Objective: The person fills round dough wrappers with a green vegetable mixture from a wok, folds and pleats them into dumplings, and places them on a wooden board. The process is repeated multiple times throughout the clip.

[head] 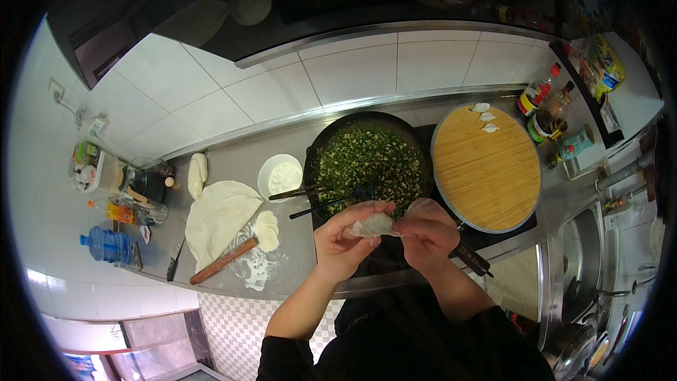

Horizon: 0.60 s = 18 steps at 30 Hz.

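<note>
Between my two hands, just in front of a dark wok, is a pale folded dumpling (373,226). My left hand (344,238) cradles its body with curled fingers. The fingertips of my right hand (431,230) pinch its right end. Chopped green filling with pale bits (370,164) fills the wok (313,169). A pair of chopsticks (293,192) and a dark utensil handle (312,209) rest across its left rim. To the right, a round bamboo board (484,180) carries a row of finished dumplings (487,116) near its far edge.
At left lie a folded dough sheet (222,217), a dough roll (198,174), a stack of wrappers (268,230), a rolling pin (224,262) and a knife (175,259). A white bowl of flour (284,175) stands beside the wok. Bottles (539,90) line the right wall, near a sink (582,254).
</note>
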Tool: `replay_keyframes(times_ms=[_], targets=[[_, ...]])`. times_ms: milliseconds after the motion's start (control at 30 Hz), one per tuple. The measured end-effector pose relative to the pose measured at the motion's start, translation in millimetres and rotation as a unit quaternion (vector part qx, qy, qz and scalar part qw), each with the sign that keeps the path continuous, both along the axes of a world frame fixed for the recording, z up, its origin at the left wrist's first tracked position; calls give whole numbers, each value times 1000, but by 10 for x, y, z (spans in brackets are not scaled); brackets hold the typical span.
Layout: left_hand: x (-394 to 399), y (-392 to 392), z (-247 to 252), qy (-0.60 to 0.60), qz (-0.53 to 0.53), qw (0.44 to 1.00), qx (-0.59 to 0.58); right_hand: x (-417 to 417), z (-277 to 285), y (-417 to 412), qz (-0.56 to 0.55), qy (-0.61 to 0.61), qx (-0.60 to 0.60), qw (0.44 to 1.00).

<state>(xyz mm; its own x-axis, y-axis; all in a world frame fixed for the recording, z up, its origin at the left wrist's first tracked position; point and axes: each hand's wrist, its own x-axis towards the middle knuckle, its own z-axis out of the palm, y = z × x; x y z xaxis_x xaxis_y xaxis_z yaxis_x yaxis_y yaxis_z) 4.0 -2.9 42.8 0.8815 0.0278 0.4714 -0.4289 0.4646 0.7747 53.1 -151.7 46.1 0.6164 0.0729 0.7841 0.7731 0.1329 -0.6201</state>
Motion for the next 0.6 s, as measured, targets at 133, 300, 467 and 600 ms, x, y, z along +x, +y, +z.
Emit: replay_keyframes(times_ms=[133,300,467,600], targets=[[-18,66,61,-24,46,994,95,-29,63,25,4,13,11,1000],[-45,182,132,-67,110,975,183,-19,5,42,16,-36,-33,999],[-189,470,11,82,73,993,-29,-76,-27,4,-13,23,-60,998],[-223,962,-23,146,99,964,-197,-92,-135,-175,-33,51,-91,994]])
